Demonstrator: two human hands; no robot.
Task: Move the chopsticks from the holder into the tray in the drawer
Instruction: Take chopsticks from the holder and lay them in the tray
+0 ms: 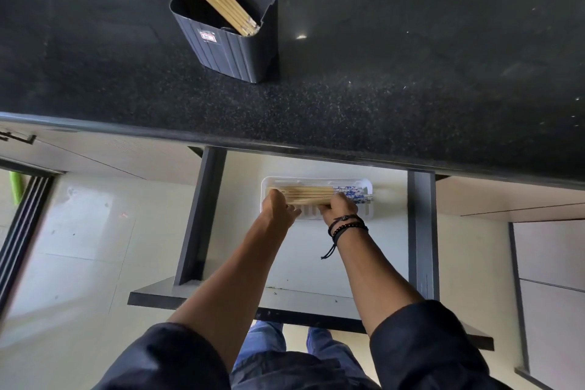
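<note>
While both hands, left (278, 204) and right (338, 206), grip them, the chopsticks (304, 194) lie in the tray (364, 184).

Both my arms reach forward and down, forearms bare, dark sleeves pushed up near the elbows. My left hand (280, 207) is curled with its back toward me, fingers bent over and pressing at the far side. My right hand (338, 207) sits just beside it, also knuckles up, fingers closed down. Dark braided bands ring my right wrist, a loose cord end dangling from them.
</note>
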